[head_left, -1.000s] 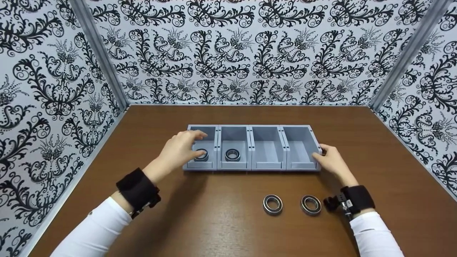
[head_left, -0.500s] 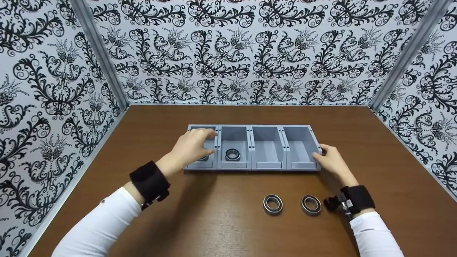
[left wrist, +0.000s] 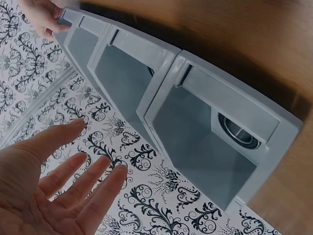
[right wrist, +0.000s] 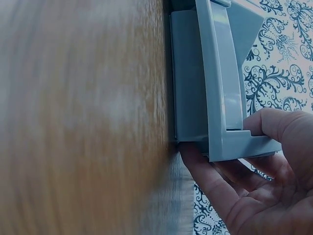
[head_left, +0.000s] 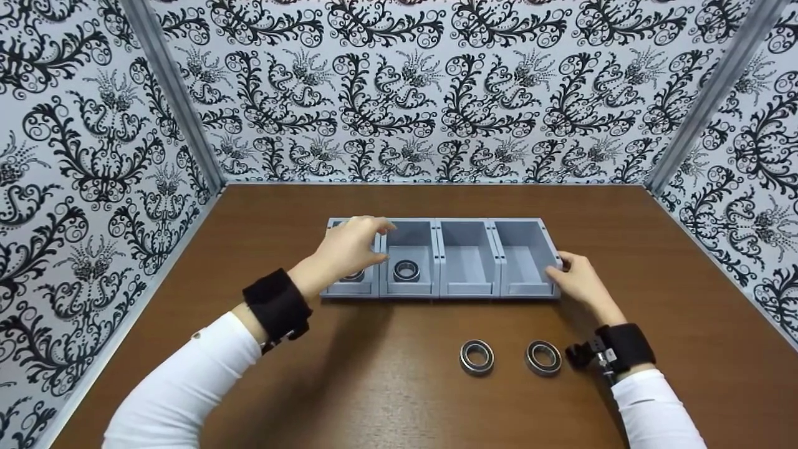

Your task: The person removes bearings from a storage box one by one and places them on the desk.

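My left hand (head_left: 352,248) hovers over the two left bins of a joined row of grey storage bins (head_left: 469,289), thumb and fingers spread with nothing between them. Under it, partly covered, a ball bearing (head_left: 353,277) lies in the leftmost bin; the left wrist view shows a bearing (left wrist: 226,124) near that bin's front lip. The second bin holds another bearing (head_left: 406,280). At the row's right end, my right hand (head_left: 580,280) grips the outer bin's side wall. In the right wrist view the thumb is over the wall's edge (right wrist: 252,143) and the fingers are beneath.
Two more bearings, one (head_left: 477,371) left of the other (head_left: 543,372), lie flat on the brown table (head_left: 399,399) in front of the row. Patterned panels (head_left: 399,93) close off the back and sides. The two right-hand bins show bare floors.
My left hand has moved right and slightly away from me, from the leftmost bin toward the second, its fingers staying apart. The right hand, the bins and the bearings have stayed in place.
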The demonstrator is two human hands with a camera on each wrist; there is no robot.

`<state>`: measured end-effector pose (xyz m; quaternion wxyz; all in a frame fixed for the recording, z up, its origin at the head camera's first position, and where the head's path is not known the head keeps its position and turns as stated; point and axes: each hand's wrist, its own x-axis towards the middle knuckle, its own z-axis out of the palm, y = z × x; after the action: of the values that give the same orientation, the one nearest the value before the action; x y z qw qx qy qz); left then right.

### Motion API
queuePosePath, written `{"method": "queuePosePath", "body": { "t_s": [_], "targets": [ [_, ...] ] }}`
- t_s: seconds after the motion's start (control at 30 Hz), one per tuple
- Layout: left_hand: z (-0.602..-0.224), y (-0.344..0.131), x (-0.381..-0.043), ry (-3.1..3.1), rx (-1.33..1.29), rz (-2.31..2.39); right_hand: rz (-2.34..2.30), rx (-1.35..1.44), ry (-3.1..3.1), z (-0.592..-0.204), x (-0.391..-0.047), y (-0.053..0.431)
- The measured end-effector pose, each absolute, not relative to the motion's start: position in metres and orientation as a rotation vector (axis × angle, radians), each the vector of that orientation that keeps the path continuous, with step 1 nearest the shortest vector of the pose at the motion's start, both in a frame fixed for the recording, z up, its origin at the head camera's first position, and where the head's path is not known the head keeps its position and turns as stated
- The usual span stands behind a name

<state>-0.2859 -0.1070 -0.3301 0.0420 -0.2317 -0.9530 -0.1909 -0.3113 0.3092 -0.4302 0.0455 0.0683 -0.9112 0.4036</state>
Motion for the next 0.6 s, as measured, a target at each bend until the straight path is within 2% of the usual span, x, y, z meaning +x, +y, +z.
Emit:
{"method": "queuePosePath", "body": {
  "t_s": [0.6],
  "targets": [
    [-0.331,-0.081,-0.295,-2.965,-0.78,-0.532,1.235,0.214,-2.771,-0.431,-0.312,0.31]
  ]
}}
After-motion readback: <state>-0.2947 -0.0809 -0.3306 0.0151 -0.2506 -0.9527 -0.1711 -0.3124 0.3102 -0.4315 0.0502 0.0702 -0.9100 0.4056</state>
